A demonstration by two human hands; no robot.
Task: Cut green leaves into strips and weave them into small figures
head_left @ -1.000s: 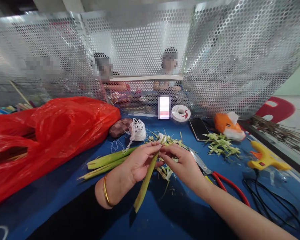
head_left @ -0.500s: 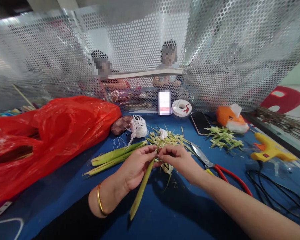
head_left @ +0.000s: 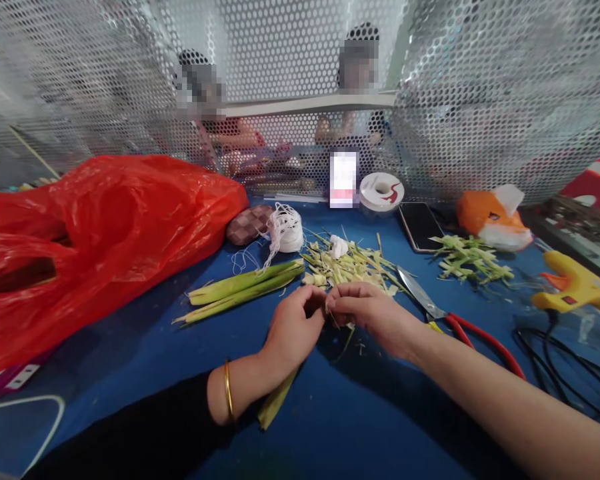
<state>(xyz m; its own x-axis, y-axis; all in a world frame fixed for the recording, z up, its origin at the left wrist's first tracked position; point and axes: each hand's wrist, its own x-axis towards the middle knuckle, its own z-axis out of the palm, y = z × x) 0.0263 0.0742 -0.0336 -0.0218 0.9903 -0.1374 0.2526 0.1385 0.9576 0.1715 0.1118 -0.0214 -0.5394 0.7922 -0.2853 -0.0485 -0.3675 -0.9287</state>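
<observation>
As the two hands meet, the green stalk (head_left: pixel 279 402) slants out beneath the left hand (head_left: pixel 295 330) toward seven o'clock, its upper part hidden. Blue tabletop (head_left: pixel 350 427) opens at six; pale trimmings (head_left: pixel 363 268) crowd twelve to one, scissors (head_left: pixel 425 299) lie near three, two more stalks (head_left: pixel 250 280) toward ten, and perforated mesh (head_left: pixel 275 53) bounds the far side. The left hand curls inward, apparently gripping the stalk, palm out of my sight. The right hand (head_left: pixel 373 315) pinches thumb to fingertips, its contents too small to tell.
</observation>
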